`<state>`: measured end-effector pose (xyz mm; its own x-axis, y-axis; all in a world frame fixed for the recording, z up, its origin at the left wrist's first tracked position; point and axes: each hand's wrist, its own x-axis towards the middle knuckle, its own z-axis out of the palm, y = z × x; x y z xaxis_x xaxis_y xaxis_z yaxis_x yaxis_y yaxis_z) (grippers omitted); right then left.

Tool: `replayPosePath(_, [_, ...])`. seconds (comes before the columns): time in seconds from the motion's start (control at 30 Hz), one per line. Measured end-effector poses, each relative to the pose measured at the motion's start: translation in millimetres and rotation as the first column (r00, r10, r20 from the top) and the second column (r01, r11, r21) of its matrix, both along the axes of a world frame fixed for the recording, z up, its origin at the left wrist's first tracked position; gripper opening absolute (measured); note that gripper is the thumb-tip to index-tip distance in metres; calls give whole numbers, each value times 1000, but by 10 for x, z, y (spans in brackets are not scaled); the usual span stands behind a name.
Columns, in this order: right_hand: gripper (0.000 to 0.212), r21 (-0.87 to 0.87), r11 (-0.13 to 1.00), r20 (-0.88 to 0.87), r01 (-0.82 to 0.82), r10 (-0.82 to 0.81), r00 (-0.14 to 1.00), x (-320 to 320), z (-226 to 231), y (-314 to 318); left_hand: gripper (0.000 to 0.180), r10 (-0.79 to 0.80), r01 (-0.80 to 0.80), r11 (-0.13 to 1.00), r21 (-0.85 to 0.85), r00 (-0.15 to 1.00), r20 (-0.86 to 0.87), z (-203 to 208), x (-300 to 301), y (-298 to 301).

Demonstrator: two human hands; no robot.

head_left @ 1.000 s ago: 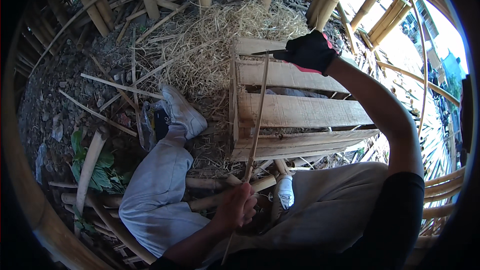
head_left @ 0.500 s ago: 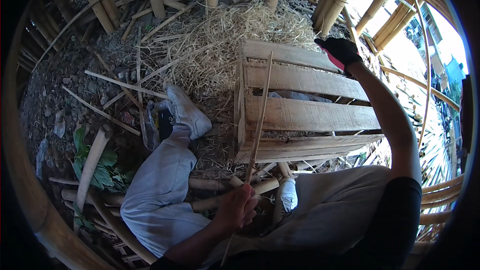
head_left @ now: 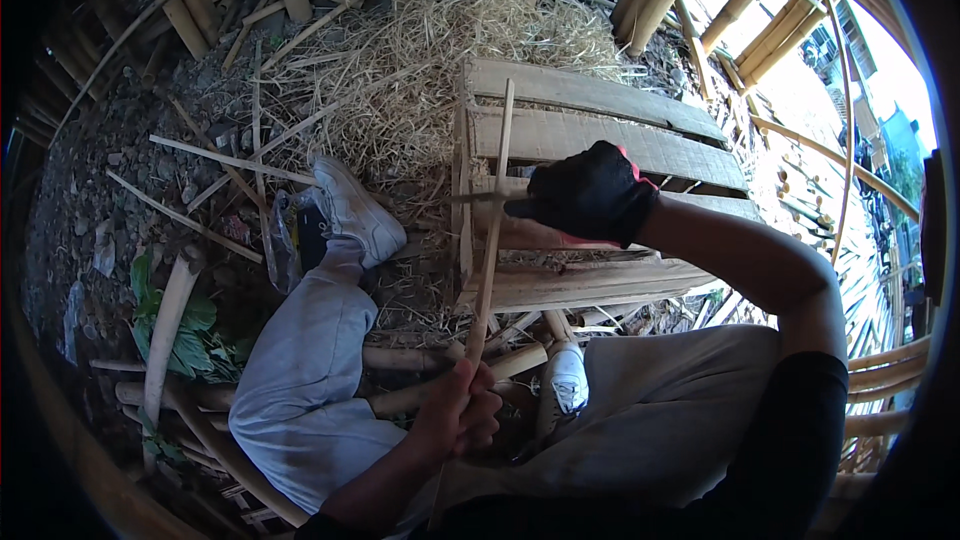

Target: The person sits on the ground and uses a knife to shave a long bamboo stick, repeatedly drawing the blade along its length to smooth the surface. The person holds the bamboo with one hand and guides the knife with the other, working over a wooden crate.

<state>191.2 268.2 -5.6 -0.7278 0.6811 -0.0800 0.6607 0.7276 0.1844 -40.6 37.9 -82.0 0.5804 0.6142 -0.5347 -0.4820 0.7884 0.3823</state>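
Note:
My bare left hand (head_left: pixel 462 412) is closed round the lower part of a long, thin bamboo strip (head_left: pixel 492 250), which slants up and away from me. My right hand (head_left: pixel 590 195), in a black glove with pink-red edging, is closed on a knife whose handle is hidden in the fist. Its narrow dark blade (head_left: pixel 477 197) points left and crosses the strip near the upper end. Behind the strip and the gloved hand stands a slatted wooden crate (head_left: pixel 600 140).
Pale shavings (head_left: pixel 400 70) heap beyond the crate. Loose bamboo slats (head_left: pixel 230 160) lie on stony ground at left, near a clear plastic bag (head_left: pixel 285 240). My legs (head_left: pixel 305 390) spread around bamboo pieces. A cut bamboo pole (head_left: pixel 170 330) and green leaves (head_left: pixel 190 320) are at left.
My right hand has swung from the crate's far right side left and nearer, bringing the blade to the strip. My left hand keeps its grip; the whole view has shifted slightly.

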Motion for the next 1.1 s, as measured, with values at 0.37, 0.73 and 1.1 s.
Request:
replayPosePath(0.37, [53, -112, 992, 72, -56, 64, 995, -238, 185, -14, 49, -20, 25, 999, 36, 993, -114, 0, -2, -76])
replayPosePath(0.73, [63, -95, 995, 37, -34, 38, 999, -103, 160, 113, 45, 4, 1, 999, 36, 990, -139, 22, 24, -80])
replayPosePath(1.1, [72, -144, 986, 162, -80, 103, 981, -175, 297, 71, 39, 53, -36, 997, 72, 963, -263, 122, 72, -91])
